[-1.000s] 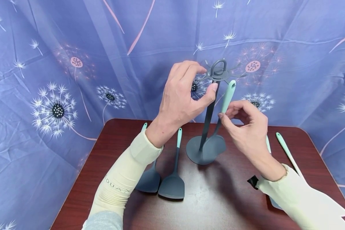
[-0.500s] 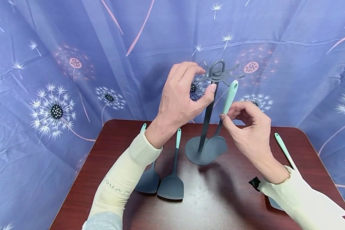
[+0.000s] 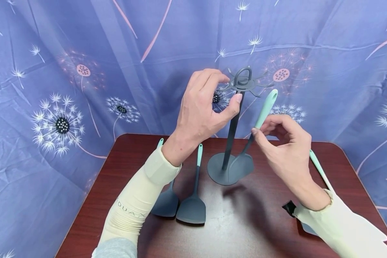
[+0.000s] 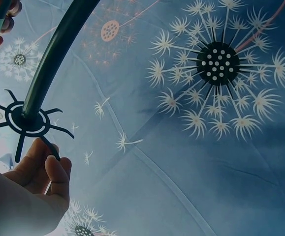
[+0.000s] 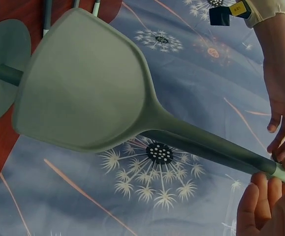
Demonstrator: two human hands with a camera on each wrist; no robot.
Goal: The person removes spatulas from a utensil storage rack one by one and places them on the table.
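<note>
A dark grey utensil stand (image 3: 233, 132) rises from a round base on the table, with hooks fanning around its top. My left hand (image 3: 198, 104) reaches over beside that top; in the left wrist view, its thumb and a finger pinch one hook (image 4: 50, 146). To the right of the pole, my right hand (image 3: 287, 147) pinches a spatula (image 3: 267, 107) where its mint handle meets the grey shank. The spatula hangs tilted, handle end up and apart from the hooks. Its broad grey blade (image 5: 85, 83) overlaps the stand's base in the head view.
Two more grey spatulas with mint handles, one (image 3: 191, 209) and another (image 3: 165, 204) partly behind the left arm, lie left on the brown table (image 3: 222, 229). At right, a mint-handled utensil (image 3: 320, 168) lies partly under the right arm. A patterned curtain (image 3: 142, 89) hangs behind.
My right hand has moved rightward with the spatula, and its handle end now leans farther from the stand's hooks. The left hand keeps its place at the stand.
</note>
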